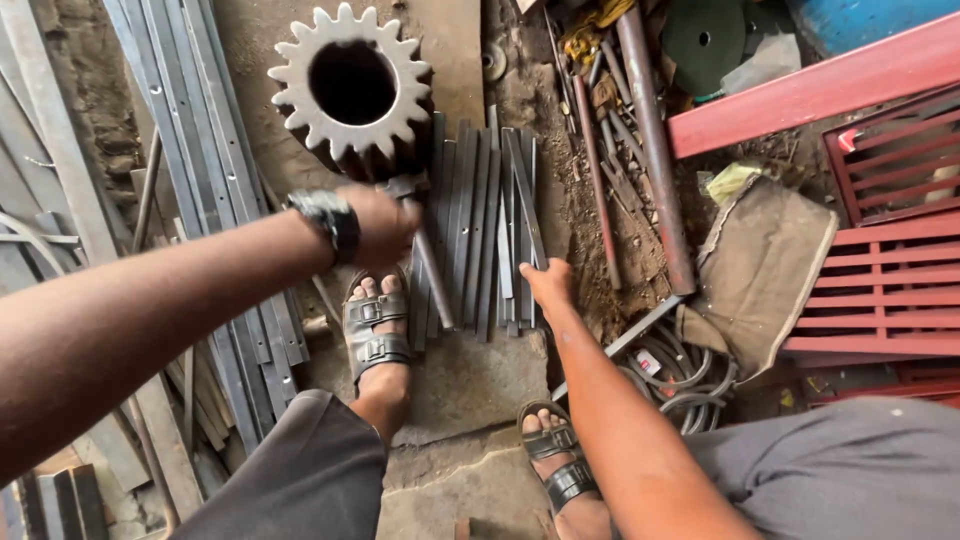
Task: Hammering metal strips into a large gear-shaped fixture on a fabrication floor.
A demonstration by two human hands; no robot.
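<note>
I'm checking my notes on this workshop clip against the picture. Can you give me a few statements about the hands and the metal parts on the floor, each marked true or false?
1. The left hand grips a hammer with a metal handle. True.
2. The right hand rests on the large toothed steel gear. False: it touches the row of flat grey steel bars lying on the floor; the gear stands beyond them.
3. A dark wristwatch sits on the left wrist. True.
4. The person is barefoot. False: both feet wear dark strapped sandals.
5. A red slatted metal grille lies to the right. True.
</note>
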